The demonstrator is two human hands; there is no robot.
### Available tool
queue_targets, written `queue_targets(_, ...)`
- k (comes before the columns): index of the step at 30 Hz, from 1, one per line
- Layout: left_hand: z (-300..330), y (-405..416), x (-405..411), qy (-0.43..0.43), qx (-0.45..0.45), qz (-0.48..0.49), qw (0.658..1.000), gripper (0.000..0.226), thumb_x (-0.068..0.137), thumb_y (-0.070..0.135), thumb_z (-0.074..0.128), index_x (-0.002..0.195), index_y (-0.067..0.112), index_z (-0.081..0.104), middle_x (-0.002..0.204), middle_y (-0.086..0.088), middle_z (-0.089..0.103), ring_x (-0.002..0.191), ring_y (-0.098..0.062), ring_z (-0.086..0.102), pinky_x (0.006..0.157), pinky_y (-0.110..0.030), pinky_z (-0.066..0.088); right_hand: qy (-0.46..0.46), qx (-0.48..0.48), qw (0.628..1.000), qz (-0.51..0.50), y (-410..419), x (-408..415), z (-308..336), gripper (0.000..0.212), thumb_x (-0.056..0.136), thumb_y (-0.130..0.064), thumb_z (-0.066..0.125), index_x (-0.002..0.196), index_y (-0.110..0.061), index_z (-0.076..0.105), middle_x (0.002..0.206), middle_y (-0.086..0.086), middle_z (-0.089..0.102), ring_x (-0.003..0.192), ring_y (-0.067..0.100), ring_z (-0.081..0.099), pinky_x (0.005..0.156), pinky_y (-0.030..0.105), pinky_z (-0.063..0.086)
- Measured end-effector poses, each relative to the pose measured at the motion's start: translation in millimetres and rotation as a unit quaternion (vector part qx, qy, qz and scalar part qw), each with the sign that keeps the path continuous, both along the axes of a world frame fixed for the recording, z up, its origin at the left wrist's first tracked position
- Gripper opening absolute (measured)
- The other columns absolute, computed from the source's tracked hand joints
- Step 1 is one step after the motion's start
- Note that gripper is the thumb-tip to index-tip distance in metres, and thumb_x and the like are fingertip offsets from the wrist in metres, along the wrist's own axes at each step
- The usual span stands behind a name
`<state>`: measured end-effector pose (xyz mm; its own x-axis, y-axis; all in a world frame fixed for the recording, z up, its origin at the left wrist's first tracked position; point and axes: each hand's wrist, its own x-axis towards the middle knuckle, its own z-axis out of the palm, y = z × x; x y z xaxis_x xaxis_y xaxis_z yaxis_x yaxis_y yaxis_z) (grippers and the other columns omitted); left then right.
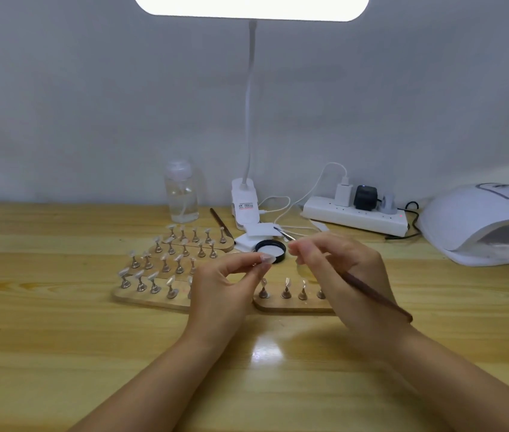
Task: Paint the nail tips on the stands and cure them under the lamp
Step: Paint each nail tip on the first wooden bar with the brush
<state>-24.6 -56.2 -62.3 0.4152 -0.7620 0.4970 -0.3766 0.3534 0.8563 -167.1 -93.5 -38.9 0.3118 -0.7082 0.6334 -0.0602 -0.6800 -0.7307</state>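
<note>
Your left hand (225, 282) pinches a nail tip (266, 259) between curled fingertips, just above the stands (293, 304). Your right hand (340, 269) grips a brush (377, 296), fingers curled. The curing lamp (483, 226) display's too blurry to read.

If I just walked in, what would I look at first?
Probably the bright desk lamp glowing at the top. Then the two hands in the middle: the left hand pinches a clear nail tip, and the right hand holds a brown brush. Behind the left hand, rows of nail tips stand on wooden stands.
</note>
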Motion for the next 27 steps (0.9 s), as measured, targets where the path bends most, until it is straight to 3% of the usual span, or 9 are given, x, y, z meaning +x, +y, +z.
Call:
queue_targets(3, 0.3, 0.0, 2.1, -0.019, -0.015, -0.026, 0.999, 0.026, 0.073, 0.007, 0.071, 0.073, 0.033, 0.069, 0.074, 0.018, 0.067, 0.075, 0.007, 0.06, 0.071, -0.006, 0.044, -0.045, 0.047, 0.997, 0.038, 1.6, 0.4, -1.3, 0.041, 0.082, -0.05, 0.041, 0.068, -0.024, 0.07, 0.069, -0.007, 0.068, 0.064, 0.003, 0.061, 0.058, 0.011, 0.045)
queue_targets(5, 0.7, -0.4, 2.9, -0.031, -0.007, -0.035, 0.999, 0.025, 0.072, 0.007, 0.071, 0.074, 0.033, 0.069, 0.073, 0.015, 0.066, 0.069, 0.006, 0.056, 0.062, -0.005, 0.04, -0.075, 0.073, 0.994, 0.044, -0.2, 0.3, -0.7, 0.052, 0.083, -0.053, 0.034, 0.065, -0.021, 0.071, 0.064, 0.0, 0.068, 0.058, 0.007, 0.061, 0.058, 0.012, 0.045)
queue_targets(9, -0.5, -1.6, 3.2, -0.02, 0.004, -0.038, 0.999, 0.028, 0.072, 0.006, 0.072, 0.068, 0.034, 0.068, 0.067, 0.021, 0.067, 0.066, 0.002, 0.056, 0.061, -0.01, 0.044, -0.06, 0.055, 0.996, 0.033, -2.7, 2.8, -0.3, 0.041, 0.09, -0.044, 0.039, 0.082, -0.021, 0.071, 0.072, -0.001, 0.07, 0.067, 0.008, 0.064, 0.063, 0.011, 0.044)
queue_targets(11, -0.9, -2.4, 3.8, -0.002, 0.022, -0.031, 0.999, 0.027, 0.071, 0.009, 0.073, 0.067, 0.035, 0.067, 0.068, 0.022, 0.068, 0.069, -0.001, 0.059, 0.07, -0.02, 0.051, -0.053, 0.051, 0.996, 0.043, -1.9, 2.4, -1.3, 0.043, 0.087, -0.044, 0.039, 0.079, -0.017, 0.071, 0.071, 0.0, 0.07, 0.064, 0.006, 0.064, 0.062, 0.01, 0.044)
queue_targets(15, 0.0, -0.7, 3.8, 0.012, 0.035, -0.03, 0.999, 0.022, 0.071, 0.012, 0.074, 0.068, 0.033, 0.068, 0.067, 0.018, 0.068, 0.069, -0.002, 0.062, 0.073, -0.025, 0.052, -0.078, 0.08, 0.992, 0.062, -0.3, 1.9, -0.6, 0.048, 0.089, -0.036, 0.037, 0.06, -0.014, 0.069, 0.054, 0.005, 0.065, 0.047, 0.008, 0.058, 0.05, 0.014, 0.045)
queue_targets(19, 0.9, -1.1, 3.1, 0.04, 0.044, -0.035, 0.998, 0.022, 0.072, 0.013, 0.073, 0.066, 0.034, 0.069, 0.066, 0.015, 0.069, 0.067, 0.0, 0.062, 0.072, -0.03, 0.051, -0.065, 0.036, 0.997, 0.03, -1.5, 3.9, -0.9, 0.04, 0.09, -0.031, 0.039, 0.072, -0.015, 0.071, 0.064, 0.002, 0.068, 0.058, 0.007, 0.061, 0.057, 0.013, 0.044)
queue_targets(23, 1.8, -0.3, 1.9, 0.048, 0.041, -0.034, 0.997, 0.019, 0.072, 0.017, 0.073, 0.068, 0.035, 0.07, 0.072, 0.007, 0.071, 0.074, -0.012, 0.063, 0.078, -0.041, 0.051, -0.057, 0.064, 0.996, 0.038, 0.9, 4.0, -2.1, 0.044, 0.089, -0.032, 0.041, 0.061, -0.013, 0.069, 0.056, 0.007, 0.065, 0.048, 0.012, 0.058, 0.05, 0.019, 0.047)
queue_targets(27, 2.9, 1.1, 1.1, 0.034, 0.042, -0.039, 0.998, 0.018, 0.072, 0.02, 0.072, 0.071, 0.037, 0.07, 0.074, 0.007, 0.072, 0.077, -0.017, 0.065, 0.078, -0.045, 0.05, -0.065, 0.038, 0.997, 0.011, 0.1, 5.1, -1.2, 0.039, 0.09, -0.032, 0.041, 0.069, -0.018, 0.07, 0.064, 0.003, 0.068, 0.056, 0.011, 0.062, 0.056, 0.018, 0.048)
